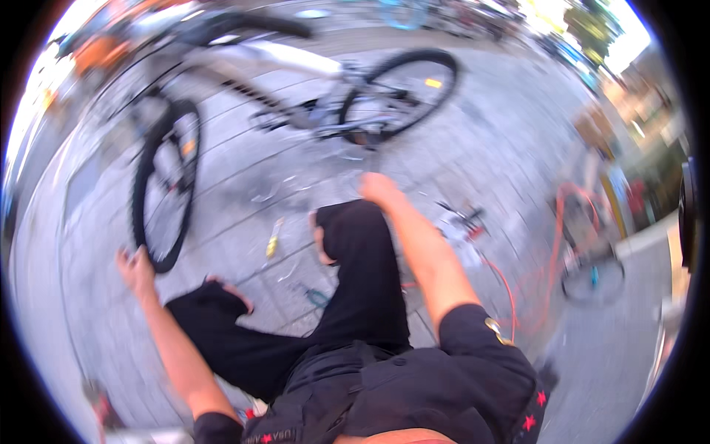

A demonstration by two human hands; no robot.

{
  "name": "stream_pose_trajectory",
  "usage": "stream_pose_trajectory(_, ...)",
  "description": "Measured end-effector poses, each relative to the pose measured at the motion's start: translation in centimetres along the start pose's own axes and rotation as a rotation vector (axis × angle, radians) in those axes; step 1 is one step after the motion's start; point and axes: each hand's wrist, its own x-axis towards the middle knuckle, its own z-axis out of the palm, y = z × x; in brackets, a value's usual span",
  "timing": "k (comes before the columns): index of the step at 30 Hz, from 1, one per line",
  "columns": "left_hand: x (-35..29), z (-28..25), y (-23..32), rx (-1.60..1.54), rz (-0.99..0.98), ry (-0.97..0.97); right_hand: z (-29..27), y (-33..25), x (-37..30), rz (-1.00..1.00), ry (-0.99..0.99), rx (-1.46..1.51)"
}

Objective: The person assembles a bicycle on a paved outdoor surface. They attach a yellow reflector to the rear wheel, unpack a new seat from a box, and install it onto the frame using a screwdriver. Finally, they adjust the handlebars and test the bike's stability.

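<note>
Left hand (137,274) beside bicycle (299,59) front wheel (174,185), right hand (379,190) short of rear wheel (398,96); grips unclear.

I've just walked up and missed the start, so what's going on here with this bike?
A person in dark clothes is at a bicycle on paving. Their left hand is at the near edge of the left-hand wheel; blur hides whether it grips the tyre. The right hand is by the right knee, nearer the other wheel; whether it holds anything is unclear. A yellow tool-like item lies on the ground.
</note>
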Motion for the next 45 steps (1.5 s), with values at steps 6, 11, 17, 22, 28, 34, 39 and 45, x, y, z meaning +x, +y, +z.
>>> stream_pose_trajectory(6,-3.5,-2.6,1.2,-0.835,-0.731,-0.352,6.7,6.4,-0.6,-0.146,0.127,0.206)
stream_pose_trajectory(11,-10.5,-6.2,-5.2,-0.701,-0.704,0.029,-2.3,-2.8,-3.7,-0.318,0.055,0.035)
stream_pose_trajectory(17,-37.9,-4.5,-12.1,-0.383,-1.071,0.132,-4.3,-3.3,1.3,-0.108,0.194,0.558)
stream_pose_trajectory(22,-59.4,-7.3,-11.6,-0.175,-1.347,0.193,-2.0,-6.8,8.0,-0.173,-0.267,0.212)
stream_pose_trajectory(28,-58.1,-18.0,-9.9,0.519,-1.232,0.186,-3.2,-7.6,11.4,-0.029,-0.176,0.213)
stream_pose_trajectory(34,-50.7,-27.1,-15.2,1.063,-0.903,-0.668,-2.6,-7.2,10.8,-0.199,-0.177,0.063)
stream_pose_trajectory(39,-50.9,-27.3,-16.0,0.925,-0.926,-0.74,-3.1,-15.1,5.9,-0.25,0.063,0.036)
stream_pose_trajectory(45,-47.7,-29.4,-12.0,0.038,-1.121,-0.382,-1.9,-24.3,-5.4,-0.538,0.229,0.519)
